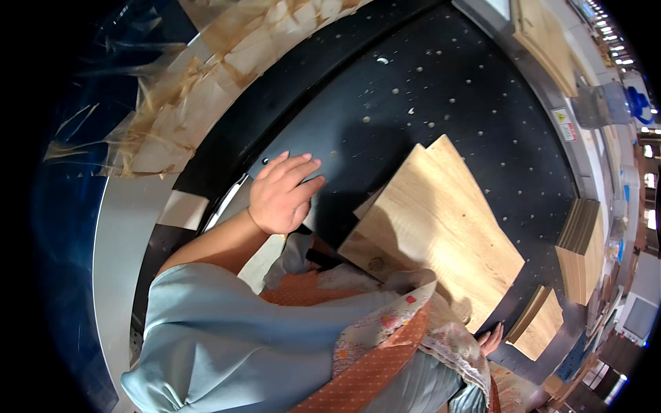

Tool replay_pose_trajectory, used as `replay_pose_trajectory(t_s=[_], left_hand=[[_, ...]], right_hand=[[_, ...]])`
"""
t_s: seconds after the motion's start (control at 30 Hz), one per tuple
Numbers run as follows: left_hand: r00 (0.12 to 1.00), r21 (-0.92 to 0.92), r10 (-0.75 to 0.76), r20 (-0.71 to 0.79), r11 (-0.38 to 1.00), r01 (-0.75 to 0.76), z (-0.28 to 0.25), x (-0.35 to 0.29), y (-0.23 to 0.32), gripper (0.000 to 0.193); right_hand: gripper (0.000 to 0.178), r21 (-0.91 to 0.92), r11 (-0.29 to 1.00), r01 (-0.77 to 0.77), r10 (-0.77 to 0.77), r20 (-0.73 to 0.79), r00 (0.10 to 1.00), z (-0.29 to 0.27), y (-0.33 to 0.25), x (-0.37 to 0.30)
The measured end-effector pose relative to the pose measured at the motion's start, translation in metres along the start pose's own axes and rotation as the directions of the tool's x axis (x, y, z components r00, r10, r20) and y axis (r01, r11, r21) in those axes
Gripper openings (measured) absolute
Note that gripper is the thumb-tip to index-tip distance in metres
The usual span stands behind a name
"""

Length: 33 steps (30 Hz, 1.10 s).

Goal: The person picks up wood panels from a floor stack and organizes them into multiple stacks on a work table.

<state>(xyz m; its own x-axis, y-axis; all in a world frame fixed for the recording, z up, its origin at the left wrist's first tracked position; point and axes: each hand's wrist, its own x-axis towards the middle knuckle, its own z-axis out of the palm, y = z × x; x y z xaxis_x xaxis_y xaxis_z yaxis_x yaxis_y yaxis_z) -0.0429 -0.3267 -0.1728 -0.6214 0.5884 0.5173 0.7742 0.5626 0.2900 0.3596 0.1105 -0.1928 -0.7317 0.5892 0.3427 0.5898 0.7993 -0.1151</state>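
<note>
Wood-grain boards (441, 227) lie overlapping at an angle on the black table, with offset corners at the far end. My left hand (286, 193) is over the table's left side, apart from the boards. Its fingers are stretched out and nothing is in them. At the lower right end of the top board is my right hand (491, 339), its fingers close together along the board's edge. My sleeve and flowered apron cover the rest of that hand, and it appears to grip the board there. A shadow falls across the board's left part.
The black table (482, 110) is dotted with small round studs. To the right stand a tall stack of boards (578, 261) and a smaller stack (537, 323). A clear jug with a blue top (609, 104) sits beyond the grey rim. Torn brown tape and film (186, 103) cover the left edge.
</note>
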Motion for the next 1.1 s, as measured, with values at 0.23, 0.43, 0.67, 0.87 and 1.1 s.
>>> replay_pose_trajectory(t_s=[0.23,0.43,0.67,0.87,1.1], left_hand=[[0.999,0.065,0.020,0.026,0.998,-0.021,0.001,0.005,0.002,0.032],[0.998,0.089,-0.015,0.065,0.996,0.009,-0.005,0.013,0.012,0.034],[0.992,0.125,-0.023,0.122,0.992,0.007,-0.007,0.012,0.015,0.035],[0.990,0.131,-0.032,0.136,0.991,0.015,-0.006,0.013,0.015,0.036],[0.987,0.100,-0.034,0.158,0.995,0.018,0.002,0.014,0.010,0.034]], right_hand=[[0.037,0.035,0.997,-0.066,0.066,0.003,0.998,0.000,-0.008,0.003],[0.042,0.163,0.983,-0.079,0.043,0.214,0.976,-0.026,-0.046,0.041],[0.040,0.099,0.995,-0.005,-0.014,0.189,0.982,-0.018,-0.042,0.042],[0.041,0.017,1.000,0.021,-0.024,0.196,0.980,-0.018,-0.048,0.041],[0.042,0.042,0.999,0.002,-0.008,0.144,0.990,-0.014,-0.050,0.041]])
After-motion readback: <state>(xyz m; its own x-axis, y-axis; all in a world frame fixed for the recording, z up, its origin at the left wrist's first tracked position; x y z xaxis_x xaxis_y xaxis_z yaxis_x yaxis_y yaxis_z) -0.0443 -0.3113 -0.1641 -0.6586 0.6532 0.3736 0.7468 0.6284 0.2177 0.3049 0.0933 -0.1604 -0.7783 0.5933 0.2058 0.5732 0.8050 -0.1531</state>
